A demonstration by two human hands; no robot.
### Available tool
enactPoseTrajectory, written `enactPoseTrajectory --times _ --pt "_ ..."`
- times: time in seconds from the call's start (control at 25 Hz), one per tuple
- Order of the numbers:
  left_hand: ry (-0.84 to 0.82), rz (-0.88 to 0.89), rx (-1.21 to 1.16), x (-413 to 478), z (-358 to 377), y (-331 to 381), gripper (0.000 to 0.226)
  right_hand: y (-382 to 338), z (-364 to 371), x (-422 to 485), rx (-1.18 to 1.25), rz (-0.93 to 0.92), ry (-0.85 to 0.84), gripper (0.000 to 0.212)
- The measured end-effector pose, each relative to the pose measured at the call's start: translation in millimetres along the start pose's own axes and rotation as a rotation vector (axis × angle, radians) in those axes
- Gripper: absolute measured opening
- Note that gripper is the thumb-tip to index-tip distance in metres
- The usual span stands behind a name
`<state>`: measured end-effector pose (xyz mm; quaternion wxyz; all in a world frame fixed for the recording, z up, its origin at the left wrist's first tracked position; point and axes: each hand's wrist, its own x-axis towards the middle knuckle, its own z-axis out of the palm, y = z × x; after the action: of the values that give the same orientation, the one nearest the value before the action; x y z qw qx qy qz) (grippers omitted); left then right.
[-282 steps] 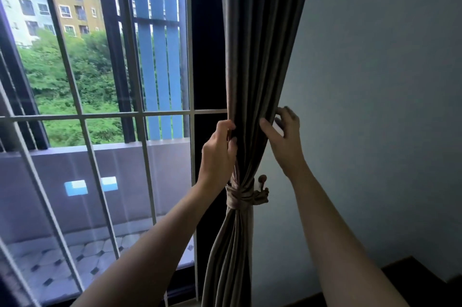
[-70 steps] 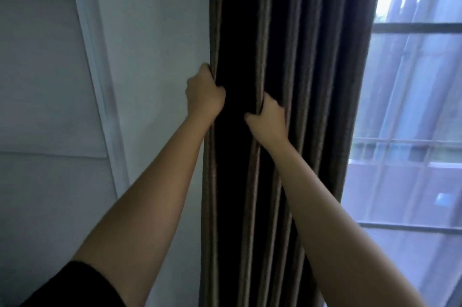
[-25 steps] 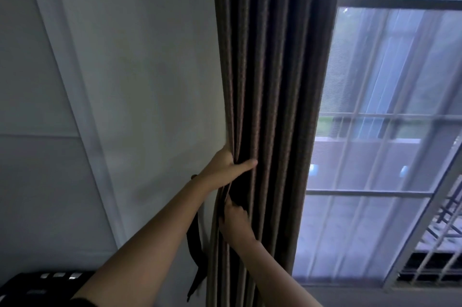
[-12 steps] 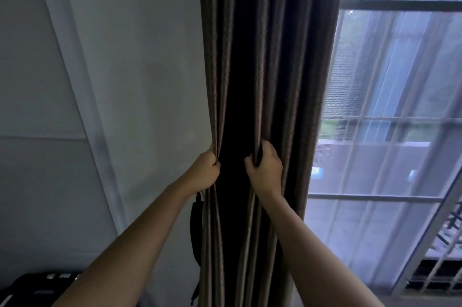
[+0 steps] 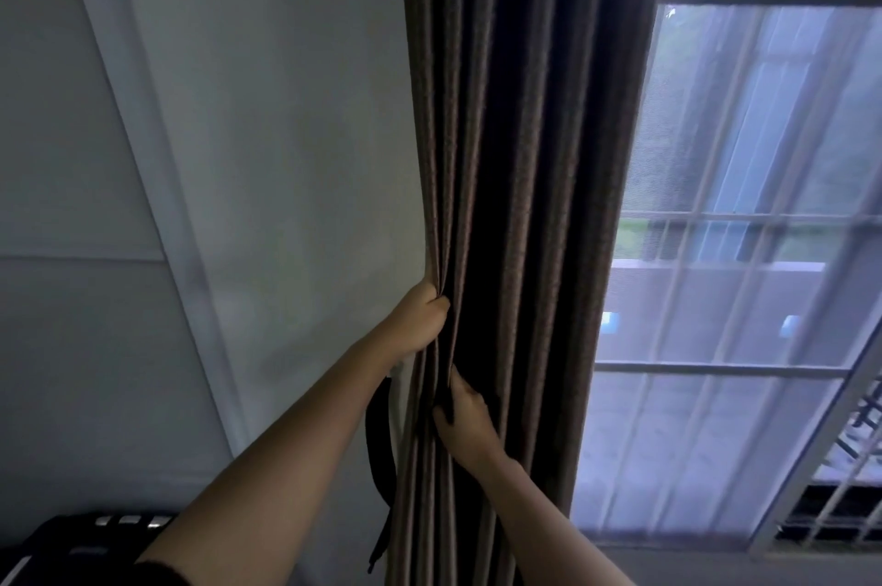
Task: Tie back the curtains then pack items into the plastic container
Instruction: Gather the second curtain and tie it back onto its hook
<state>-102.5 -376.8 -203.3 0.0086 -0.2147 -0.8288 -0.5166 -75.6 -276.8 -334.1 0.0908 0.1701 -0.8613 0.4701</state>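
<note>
Brown pleated fabric curtain (image 5: 515, 203) hanging full length between pale grey wall (image 5: 267, 108) and sheer-covered window (image 5: 744, 299), not yet tied. Left hand (image 5: 420, 323) clenched on curtain's wall-side edge; right hand (image 5: 460, 413) now lower and closer in than half a second ago, pinching nearby pleats. Folds being gathered toward the edge, likely ready for binding. Black strap (image 5: 379, 452) dangling just beside curtain's wall-side edge, below left hand.
</note>
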Motion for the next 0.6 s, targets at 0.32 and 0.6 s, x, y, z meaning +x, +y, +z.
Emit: enactPoseTrajectory --times 0.32,0.6 --pt "-0.05 -0.063 0.011 3.6 11.0 7.4 0.029 0.2 19.8 14.8 -0.577 0.062 -0.125 0.064" --pt "0.159 -0.037 0.114 5.2 -0.3 -6.6 0.03 -26.6 -48.8 17.9 -0.197 -0.229 0.693 0.045"
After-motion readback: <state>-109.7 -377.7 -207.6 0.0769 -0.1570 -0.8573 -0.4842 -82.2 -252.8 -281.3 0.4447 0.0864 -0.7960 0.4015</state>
